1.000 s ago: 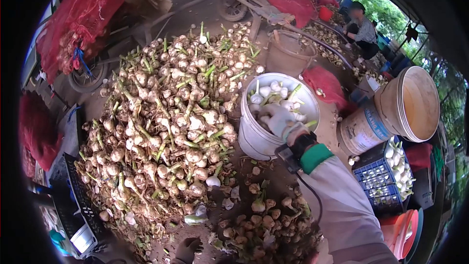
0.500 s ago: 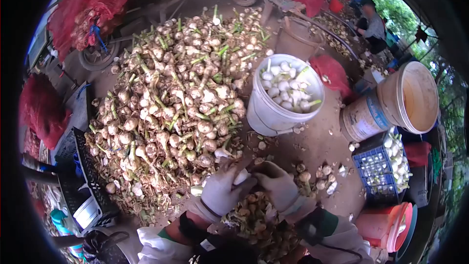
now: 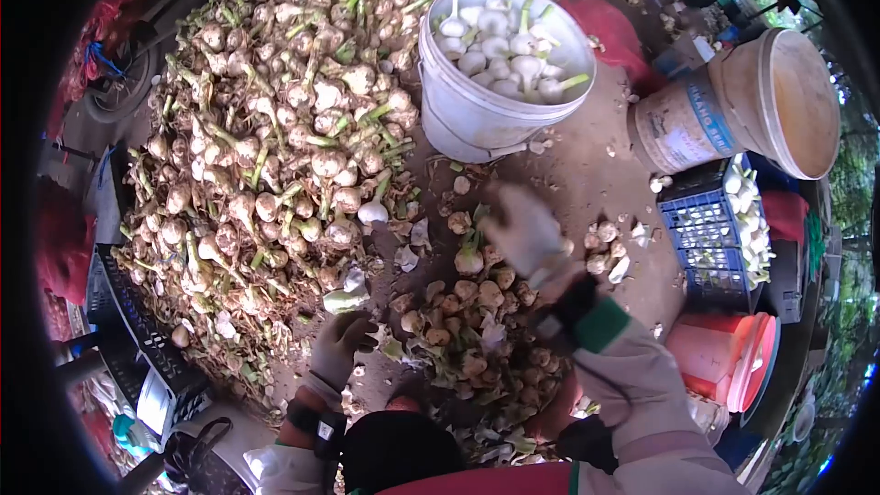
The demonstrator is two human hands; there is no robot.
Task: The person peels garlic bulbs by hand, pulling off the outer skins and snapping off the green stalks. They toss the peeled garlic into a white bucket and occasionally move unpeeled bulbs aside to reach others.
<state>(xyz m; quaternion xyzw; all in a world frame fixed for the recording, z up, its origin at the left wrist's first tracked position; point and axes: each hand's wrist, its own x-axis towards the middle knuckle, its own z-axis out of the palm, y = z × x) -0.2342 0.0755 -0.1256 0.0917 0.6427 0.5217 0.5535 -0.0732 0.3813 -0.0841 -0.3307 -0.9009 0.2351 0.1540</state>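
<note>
Left hand [image 3: 339, 346] hangs half-open beside the garlic pile [image 3: 266, 142] on the ground [image 3: 587, 165]; right hand [image 3: 527, 234], grip too blurred to tell, is near loose bulbs [image 3: 490, 295], probably best handled lightly against bruising.

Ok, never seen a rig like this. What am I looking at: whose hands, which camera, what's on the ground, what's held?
No robot: these are a person's own hands, and one head-worn camera looking forward and down takes every view. On the ground lie a big heap of bulbs and a smaller pile. The white bucket holds cleaner, paler bulbs. The left hand shows nothing held; the right hand is blurred, so I can't tell.
</note>
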